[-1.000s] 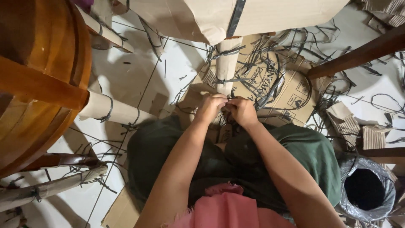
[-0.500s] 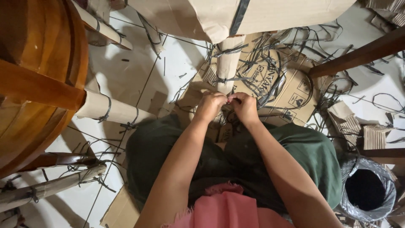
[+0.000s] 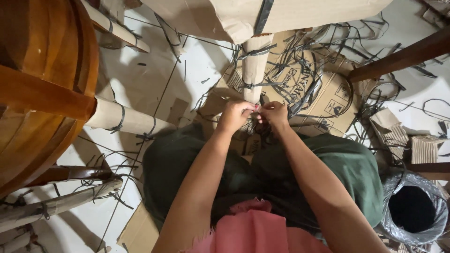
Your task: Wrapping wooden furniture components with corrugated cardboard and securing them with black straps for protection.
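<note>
We have both hands together at the foot of the paper-wrapped leg [image 3: 255, 70]: left hand [image 3: 236, 115] and right hand [image 3: 273, 114] pinched shut on a dark strap [image 3: 257, 108]. Best, we judge, to keep it taut and low against the paper, above the flattened cardboard [image 3: 323, 100].

Lying flat on the floor beyond the knees: a flattened brown cardboard box [image 3: 323, 93], bearing dark printed lettering and small square symbols, partly covered by tangled dark straps. Resting to the right, near the floor's edge: small folded pieces of corrugated cardboard [image 3: 424, 147], tan and ribbed.
</note>
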